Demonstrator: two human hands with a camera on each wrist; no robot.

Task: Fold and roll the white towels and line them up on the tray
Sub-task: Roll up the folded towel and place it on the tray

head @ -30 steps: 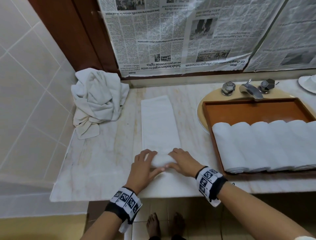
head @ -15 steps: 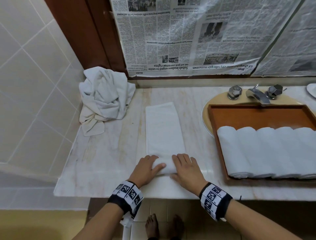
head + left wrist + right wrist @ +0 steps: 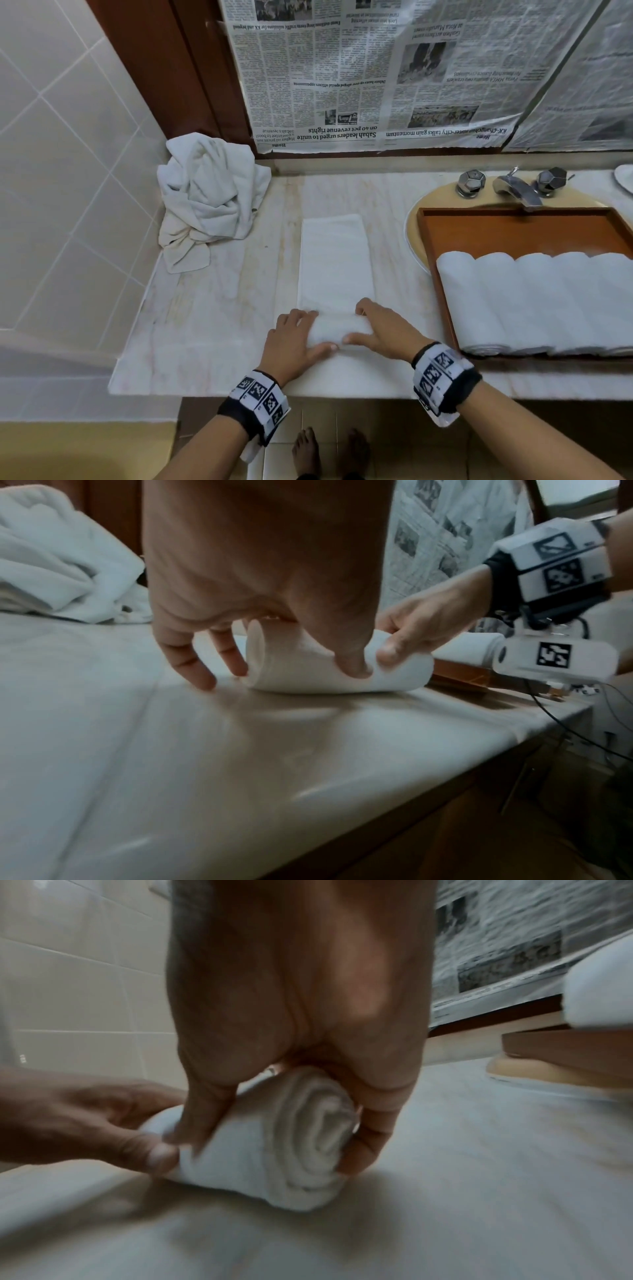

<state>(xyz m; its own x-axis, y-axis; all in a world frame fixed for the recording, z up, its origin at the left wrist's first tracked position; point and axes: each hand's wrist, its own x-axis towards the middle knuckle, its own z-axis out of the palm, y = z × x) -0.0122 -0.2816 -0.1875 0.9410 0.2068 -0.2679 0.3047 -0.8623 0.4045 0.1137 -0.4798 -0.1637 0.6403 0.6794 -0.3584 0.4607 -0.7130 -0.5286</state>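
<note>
White towel roll [image 3: 337, 330] lies gripped between left hand [image 3: 291, 346] and right hand [image 3: 383, 330].

Newspaper sheets [image 3: 394, 75] taped upside down above the marble counter [image 3: 219, 308] carry legible headlines: "Sabah leaders urged to unite on 40 pct revenue rights" and a partly readable "talks gain momentum". A "Home" section tag sits at the sheets' lower edge; smaller print is too fine to read.
</note>
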